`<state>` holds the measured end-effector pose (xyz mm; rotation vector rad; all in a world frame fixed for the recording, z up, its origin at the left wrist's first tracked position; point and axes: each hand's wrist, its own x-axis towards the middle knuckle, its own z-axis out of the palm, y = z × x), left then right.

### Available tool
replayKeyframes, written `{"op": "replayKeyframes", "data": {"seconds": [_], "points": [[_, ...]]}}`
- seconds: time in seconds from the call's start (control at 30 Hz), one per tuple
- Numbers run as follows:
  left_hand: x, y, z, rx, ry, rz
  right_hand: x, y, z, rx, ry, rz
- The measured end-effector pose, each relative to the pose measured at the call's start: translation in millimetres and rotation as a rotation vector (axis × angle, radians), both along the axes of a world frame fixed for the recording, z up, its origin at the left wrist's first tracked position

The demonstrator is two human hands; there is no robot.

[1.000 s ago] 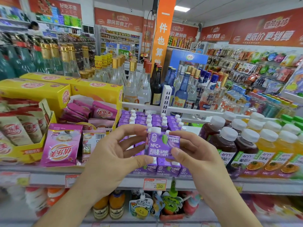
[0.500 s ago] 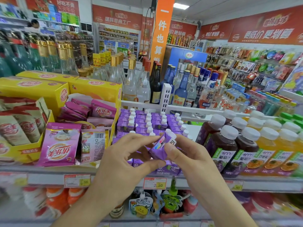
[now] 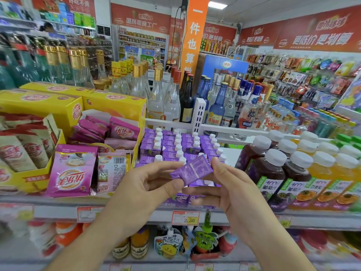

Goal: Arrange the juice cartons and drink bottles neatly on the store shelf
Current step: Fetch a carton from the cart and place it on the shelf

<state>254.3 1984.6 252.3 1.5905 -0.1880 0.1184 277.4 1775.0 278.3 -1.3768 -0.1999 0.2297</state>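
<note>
Here we hold one small purple juice carton (image 3: 192, 170) tipped on its side between both hands — left hand (image 3: 142, 190) fingers pinching one end, right hand (image 3: 232, 189) the other — just above the purple rows (image 3: 175, 145) on the shelf (image 3: 121, 211), likely to read its back.

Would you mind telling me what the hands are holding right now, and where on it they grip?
A small purple juice carton, tilted above the shelf. The left hand pinches its lower left end; the right hand holds its upper right end.

Purple carton (image 3: 192, 170); white-capped dark-purple bottles (image 3: 270, 169); yellow boxes (image 3: 115, 106).
</note>
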Motion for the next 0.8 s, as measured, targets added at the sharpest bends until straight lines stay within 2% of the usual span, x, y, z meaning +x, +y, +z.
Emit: {"op": "replayKeyframes", "data": {"seconds": [0.23, 0.4, 0.47, 0.53, 0.67, 0.8], "points": [[3, 0, 3, 0.033, -0.005, 0.007, 8, -11, -5, -0.033, 0.007, 0.08], [10, -1, 5, 0.022, -0.025, -0.043, 11, -16, -9, -0.221, -0.145, -0.038], [19, 0, 9, 0.113, -0.028, -0.047, 11, -19, -7, -0.325, -0.252, -0.078], [30, 1, 16, 0.282, -0.039, -0.085, 12, -19, -5, -0.414, -0.341, -0.072], [59, -4, 35, 0.583, -0.093, -0.141, 28, -21, -4, -0.568, -0.43, -0.151], [91, -17, 45, 0.701, -0.181, -0.037, 34, -31, 12, -0.819, -0.562, -0.327]]}}
